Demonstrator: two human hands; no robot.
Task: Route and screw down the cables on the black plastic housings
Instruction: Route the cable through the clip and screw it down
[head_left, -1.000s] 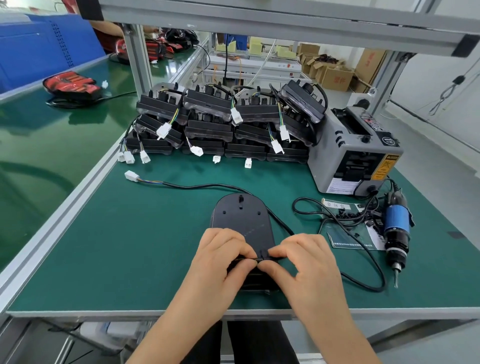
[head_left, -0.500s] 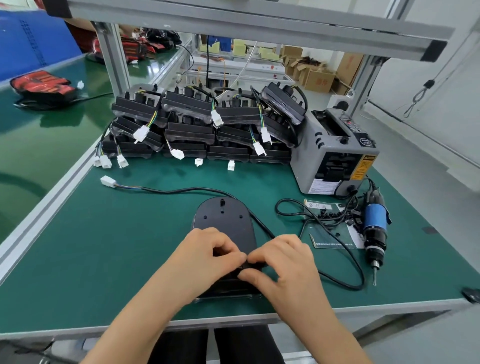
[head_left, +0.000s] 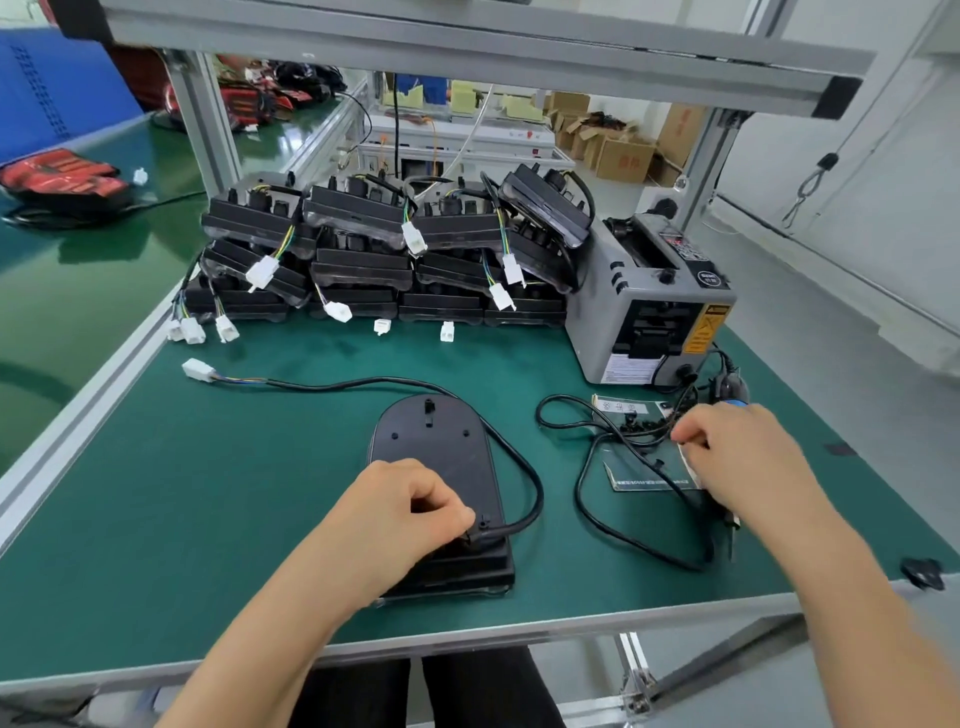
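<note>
fingers: left hand curled, pinching the cable at its clip, 6 o'clock.
right hand: curled over loose black screws, 2 o'clock; any catch cannot be told.
housing: one, flat at centre, under the left hand.
connector: one, white, cable's end, 10 o'clock.
stack: housings piled, 12 o'clock, too overlapped to count.
change: both hands met on the housing before; the right has left.

One housing lies before the stack, dispenser right.
</note>
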